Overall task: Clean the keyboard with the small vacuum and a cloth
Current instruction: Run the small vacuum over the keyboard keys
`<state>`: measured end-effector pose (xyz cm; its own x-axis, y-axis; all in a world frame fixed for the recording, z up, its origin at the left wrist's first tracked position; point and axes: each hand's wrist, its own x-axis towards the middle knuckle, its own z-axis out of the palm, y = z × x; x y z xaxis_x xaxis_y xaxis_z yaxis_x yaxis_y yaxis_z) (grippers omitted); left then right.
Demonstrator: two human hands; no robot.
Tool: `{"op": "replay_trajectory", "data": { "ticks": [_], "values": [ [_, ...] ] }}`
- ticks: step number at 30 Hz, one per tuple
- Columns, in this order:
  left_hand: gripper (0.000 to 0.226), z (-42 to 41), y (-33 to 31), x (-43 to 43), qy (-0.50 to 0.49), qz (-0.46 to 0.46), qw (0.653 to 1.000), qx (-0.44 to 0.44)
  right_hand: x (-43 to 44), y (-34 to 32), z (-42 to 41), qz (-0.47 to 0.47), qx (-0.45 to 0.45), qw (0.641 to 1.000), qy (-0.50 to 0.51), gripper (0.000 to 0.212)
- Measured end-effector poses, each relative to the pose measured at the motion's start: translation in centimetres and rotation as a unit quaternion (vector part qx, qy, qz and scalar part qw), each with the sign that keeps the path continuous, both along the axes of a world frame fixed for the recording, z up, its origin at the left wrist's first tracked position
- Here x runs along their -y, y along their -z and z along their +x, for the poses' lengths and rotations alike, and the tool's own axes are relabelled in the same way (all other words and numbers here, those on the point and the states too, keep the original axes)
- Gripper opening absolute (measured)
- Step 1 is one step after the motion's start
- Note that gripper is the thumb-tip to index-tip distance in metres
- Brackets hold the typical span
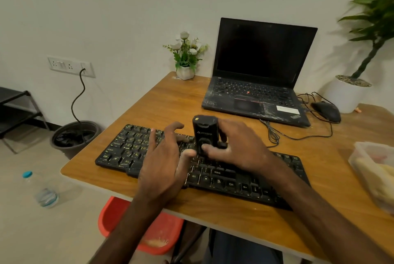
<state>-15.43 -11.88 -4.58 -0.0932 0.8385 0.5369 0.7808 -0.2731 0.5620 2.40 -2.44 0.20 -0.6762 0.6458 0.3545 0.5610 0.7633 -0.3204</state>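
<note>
keyboard [223,178] keys: Shift, Ctrl, Alt | laptop [255,95] corner: ThinkPad

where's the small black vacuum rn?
Head view, centre: the small black handheld vacuum stands upright on the middle of the black keyboard, held by the right hand, with the left hand over the keys just left of it.

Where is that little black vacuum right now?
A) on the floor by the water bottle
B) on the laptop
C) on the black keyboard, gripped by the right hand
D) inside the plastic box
C: the small vacuum stands upright on the keyboard, and the right hand grips it.
</note>
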Motion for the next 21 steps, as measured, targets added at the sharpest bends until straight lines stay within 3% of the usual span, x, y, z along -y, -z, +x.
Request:
{"op": "replay_trajectory", "data": {
  "ticks": [4, 8, 10, 14, 16, 21],
  "values": [
    [0.087, 0.1, -0.3, 0.2, 0.01, 0.043, 0.998, 0.048, 3.4, 0.7, 0.1, -0.047, -0.008, 0.994, -0.096, 0.055],
    [0.09, 0.1, -0.2, 0.2, 0.006, 0.013, 0.997, 0.077, 0.3, 0.2, 0.8, 0.003, 0.016, 1.0, 0.024, 0.054],
    [0.08, 0.1, -0.1, 0.4, 0.006, 0.007, 0.995, 0.098, -0.7, 0.0, 0.8, 0.015, 0.004, 0.998, 0.065, 0.053],
    [0.094, -0.2, 0.0, 0.3, 0.004, -0.002, 0.99, 0.139, 2.4, 0.2, 0.0, -0.032, -0.017, 0.998, -0.054, 0.05],
    [0.091, -0.4, 0.2, 0.3, 0.01, 0.004, 0.99, 0.14, 3.5, 0.5, -0.6, -0.006, -0.014, 0.996, -0.083, 0.049],
    [0.089, -0.2, 0.0, 0.4, 0.018, 0.032, 0.985, 0.166, 0.7, -0.1, -1.2, 0.042, 0.018, 0.998, 0.043, 0.054]
  ]
}}
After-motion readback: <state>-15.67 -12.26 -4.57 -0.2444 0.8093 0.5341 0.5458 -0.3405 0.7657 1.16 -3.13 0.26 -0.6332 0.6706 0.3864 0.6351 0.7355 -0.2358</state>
